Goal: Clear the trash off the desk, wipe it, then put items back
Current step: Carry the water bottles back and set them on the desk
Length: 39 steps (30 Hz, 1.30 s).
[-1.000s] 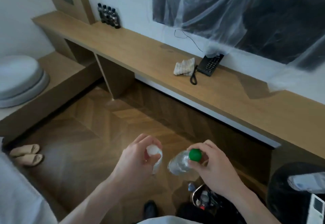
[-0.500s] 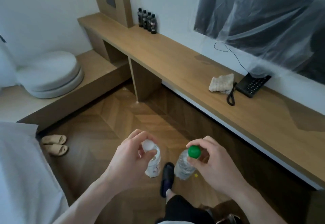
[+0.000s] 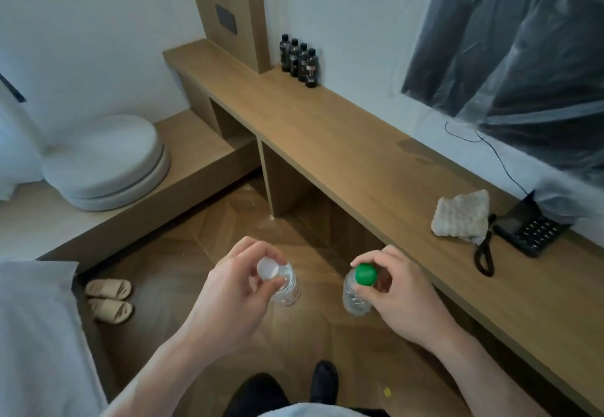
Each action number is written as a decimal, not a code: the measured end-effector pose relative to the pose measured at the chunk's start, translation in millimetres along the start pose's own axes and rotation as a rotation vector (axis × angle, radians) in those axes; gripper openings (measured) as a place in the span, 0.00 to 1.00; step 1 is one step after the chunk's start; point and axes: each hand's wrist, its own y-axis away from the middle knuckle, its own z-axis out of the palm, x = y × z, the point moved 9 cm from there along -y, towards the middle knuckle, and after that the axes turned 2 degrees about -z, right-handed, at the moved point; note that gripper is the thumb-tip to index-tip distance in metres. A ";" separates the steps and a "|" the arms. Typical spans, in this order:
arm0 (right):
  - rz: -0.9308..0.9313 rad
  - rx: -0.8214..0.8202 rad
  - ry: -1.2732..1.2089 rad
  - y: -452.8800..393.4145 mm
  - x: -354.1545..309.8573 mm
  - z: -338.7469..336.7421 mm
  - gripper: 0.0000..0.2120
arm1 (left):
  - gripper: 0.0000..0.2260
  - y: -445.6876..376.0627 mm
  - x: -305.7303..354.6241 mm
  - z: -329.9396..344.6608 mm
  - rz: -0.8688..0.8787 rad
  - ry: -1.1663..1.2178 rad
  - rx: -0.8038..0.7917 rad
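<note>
Four dark bottles [image 3: 299,63] on wooden desk [image 3: 343,148].

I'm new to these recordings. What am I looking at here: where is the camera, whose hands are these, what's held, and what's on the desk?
There is no machine: a person wears a camera on the head, looking forward and down at their own hands. The left hand grips a clear bottle with a white cap; the right hand grips another with a green cap. Both hang over the floor, beside the desk. On the desk lie a cloth, a black phone and four dark bottles by the wall.
</note>
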 end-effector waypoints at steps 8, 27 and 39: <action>-0.022 -0.013 -0.013 -131.7 -36.9 18.0 0.14 | 0.09 -102.5 -62.8 -58.1 -0.084 0.106 0.031; 0.153 0.173 -0.176 -337.3 -116.2 63.4 0.15 | 0.10 -358.2 -157.1 -159.9 0.044 0.065 -0.166; 0.203 0.222 -0.193 -474.6 -66.6 19.2 0.14 | 0.08 -521.3 -153.9 -129.0 0.073 0.027 -0.220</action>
